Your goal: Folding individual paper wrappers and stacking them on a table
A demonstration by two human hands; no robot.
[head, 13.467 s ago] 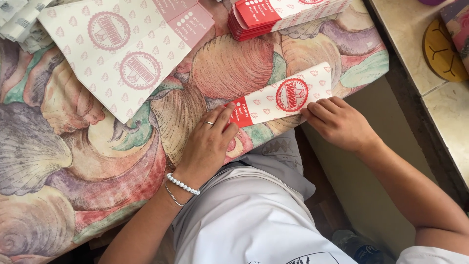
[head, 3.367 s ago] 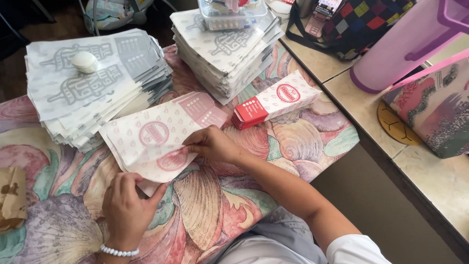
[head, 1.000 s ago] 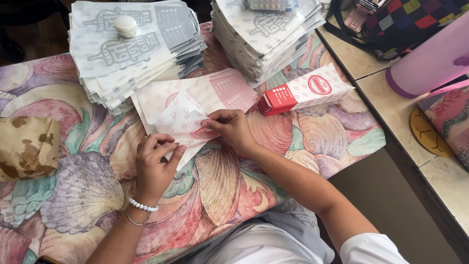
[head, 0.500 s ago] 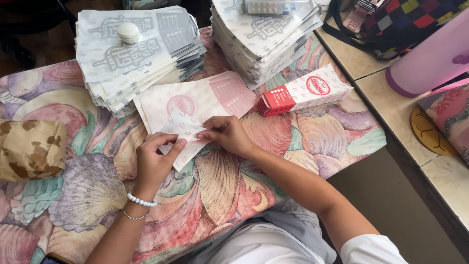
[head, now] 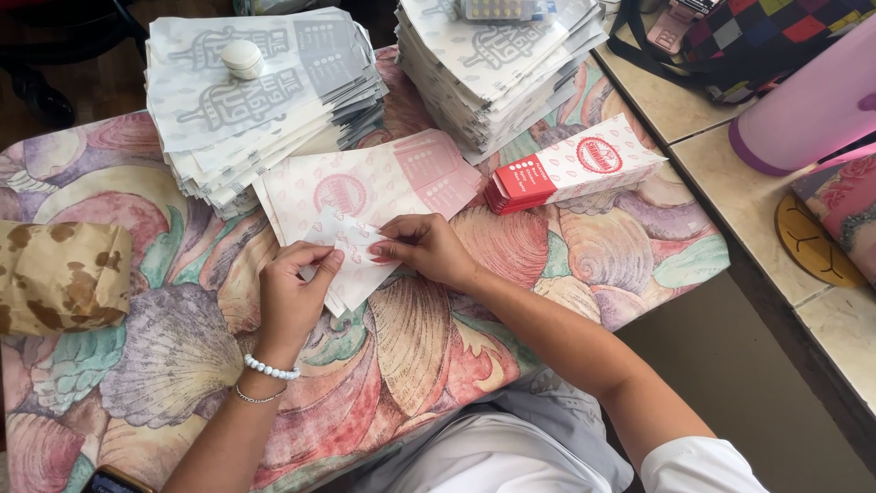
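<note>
Both hands pinch a white paper bag with red print on a shell-patterned tablecloth.

The left hand (head: 290,290) and right hand (head: 422,248) grasp the bag's (head: 365,205) near edge, lifting a fold. A finished pile of red-and-white bags (head: 570,164) lies just right; two grey-printed stacks (head: 265,91) (head: 497,64) sit behind, and a brown spotted pouch (head: 59,274) lies at far left.

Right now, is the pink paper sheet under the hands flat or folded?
Partly folded: both hands turn the pink paper sheet's near corner over; the rest lies flat.
</note>
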